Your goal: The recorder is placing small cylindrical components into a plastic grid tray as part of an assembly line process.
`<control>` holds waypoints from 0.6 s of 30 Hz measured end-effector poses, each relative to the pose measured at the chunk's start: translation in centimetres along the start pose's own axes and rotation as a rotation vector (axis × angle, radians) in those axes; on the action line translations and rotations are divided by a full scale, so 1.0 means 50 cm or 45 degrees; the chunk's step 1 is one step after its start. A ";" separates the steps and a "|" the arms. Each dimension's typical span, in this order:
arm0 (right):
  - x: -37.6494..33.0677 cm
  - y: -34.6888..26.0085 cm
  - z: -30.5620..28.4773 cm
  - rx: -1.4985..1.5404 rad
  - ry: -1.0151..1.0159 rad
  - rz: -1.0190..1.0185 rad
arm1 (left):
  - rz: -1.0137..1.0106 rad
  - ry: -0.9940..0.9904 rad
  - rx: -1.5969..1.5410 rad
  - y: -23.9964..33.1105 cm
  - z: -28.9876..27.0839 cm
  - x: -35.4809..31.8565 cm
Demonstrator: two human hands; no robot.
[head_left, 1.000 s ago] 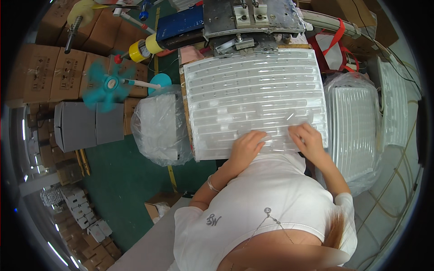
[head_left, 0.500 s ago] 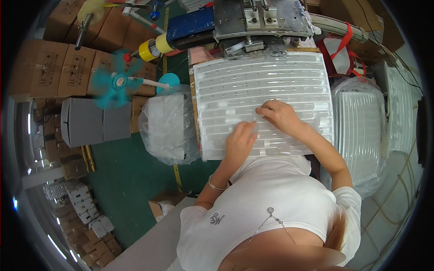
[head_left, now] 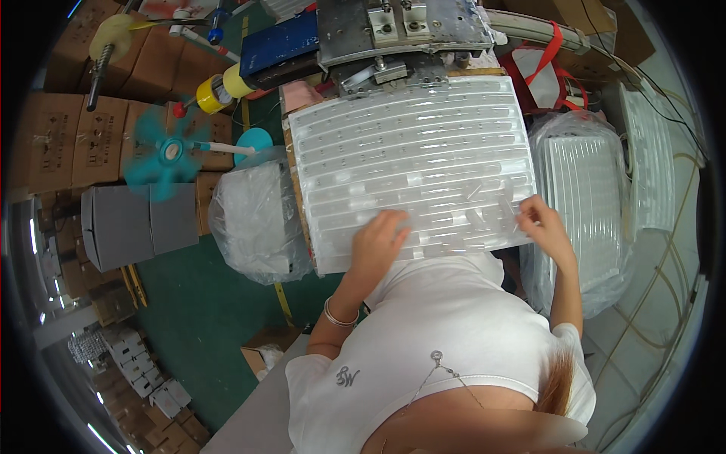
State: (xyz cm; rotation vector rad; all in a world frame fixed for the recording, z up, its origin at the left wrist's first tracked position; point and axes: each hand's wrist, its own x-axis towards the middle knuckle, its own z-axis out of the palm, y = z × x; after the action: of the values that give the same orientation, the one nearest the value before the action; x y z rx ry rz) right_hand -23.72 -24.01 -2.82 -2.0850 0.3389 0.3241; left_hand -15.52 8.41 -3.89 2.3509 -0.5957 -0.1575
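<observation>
A white ribbed tray (head_left: 340, 189) with long parallel channels lies in front of me. Small round marks dot its far rows, and short clear plastic pieces (head_left: 476, 216) lie loose and askew on its near right part. Over the near middle of the tray is my left hand (head_left: 378, 244), its fingers bent and drawn together, slightly blurred. My right hand (head_left: 546, 229) is at the tray's right edge with fingers curled in a pinch. Whatever either hand holds is too small or hidden to make out.
A metal machine head (head_left: 401, 34) overhangs the tray's far edge. Plastic-wrapped stacks flank it: a white one (head_left: 253, 216) on the left, ribbed trays (head_left: 582, 189) on the right. A turquoise fan (head_left: 172, 151) spins at left, before cartons (head_left: 53, 140).
My right hand has moved from the tray's middle to its right edge. The left hand stays over the near part. The whole view has shifted slightly, and loose clear pieces now show at right.
</observation>
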 end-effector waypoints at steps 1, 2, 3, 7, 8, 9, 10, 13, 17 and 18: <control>-0.014 0.022 -0.013 0.163 0.163 0.213 | 0.134 -0.089 -0.127 0.017 0.012 0.005; -0.024 0.041 -0.022 0.160 0.171 0.219 | 0.140 -0.094 -0.133 0.027 0.030 0.008; -0.032 0.058 -0.029 0.119 0.260 0.316 | 0.274 -0.199 -0.166 0.035 0.053 0.011; -0.052 0.083 -0.009 0.062 0.285 0.450 | 0.455 -0.523 -0.079 0.062 0.106 0.029; -0.053 0.079 0.001 0.061 0.207 0.459 | 0.459 -0.524 -0.076 0.063 0.111 0.037; -0.053 0.066 0.010 0.104 0.180 0.489 | 0.518 -0.509 -0.018 0.064 0.114 0.044; -0.053 0.054 0.011 0.107 0.181 0.487 | 0.576 -0.494 0.038 0.064 0.116 0.049; -0.048 0.034 0.005 0.036 0.234 0.484 | 0.547 -0.425 0.101 0.052 0.127 0.042; -0.010 0.013 0.000 -0.340 0.433 0.173 | 0.407 -0.362 0.171 0.046 0.103 0.036; 0.002 0.001 0.005 -0.337 0.471 0.056 | 0.372 -0.328 0.097 0.050 0.094 0.036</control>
State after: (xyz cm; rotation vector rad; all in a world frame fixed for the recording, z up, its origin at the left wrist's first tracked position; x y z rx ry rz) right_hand -23.65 -23.81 -3.04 -2.4018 0.5879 0.0039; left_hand -16.13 3.11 -5.69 2.3008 -1.0794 -0.3111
